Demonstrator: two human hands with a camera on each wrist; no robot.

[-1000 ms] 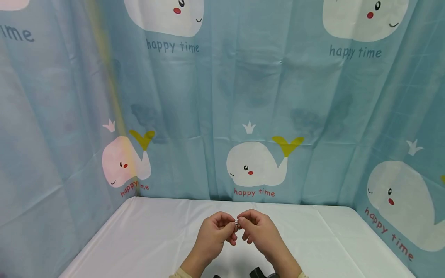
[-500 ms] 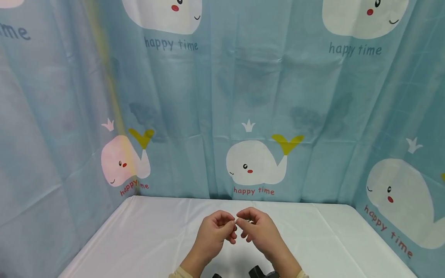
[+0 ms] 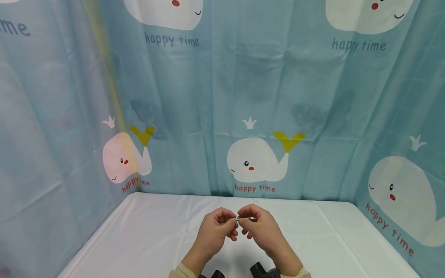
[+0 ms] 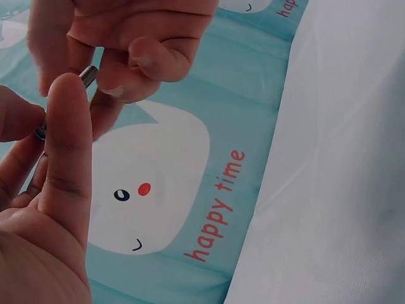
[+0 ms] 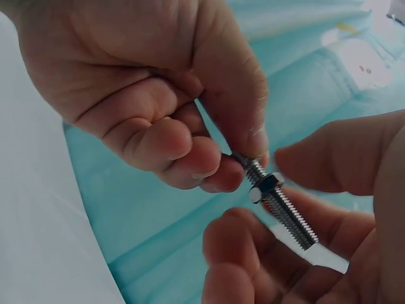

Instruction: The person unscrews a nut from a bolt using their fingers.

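Observation:
In the head view my left hand [image 3: 216, 227] and right hand [image 3: 259, 224] meet above the white table. Between them lies a small threaded metal bolt [image 5: 294, 221], with a hex nut [image 5: 266, 187] partway along it. My left hand [image 5: 183, 107] pinches one end between thumb and fingers, which cover that end. Around the nut and the exposed thread, my right hand [image 5: 329, 183] has its thumb and forefinger apart. A small gap shows between the right thumb and the nut; whether the forefinger touches it is unclear. The left wrist view shows the bolt's threaded tip [image 4: 88, 76] beyond the left forefinger.
The white-covered table [image 3: 139, 239] spreads beneath both hands. A blue curtain [image 3: 184, 162] with printed whales hangs behind and along both sides. Black wrist devices [image 3: 262, 270] show at the bottom edge of the head view.
The right thumb and forefinger have parted a little, so more of the bolt shows between them. Both hands stay in nearly the same place; the head view has tilted slightly down.

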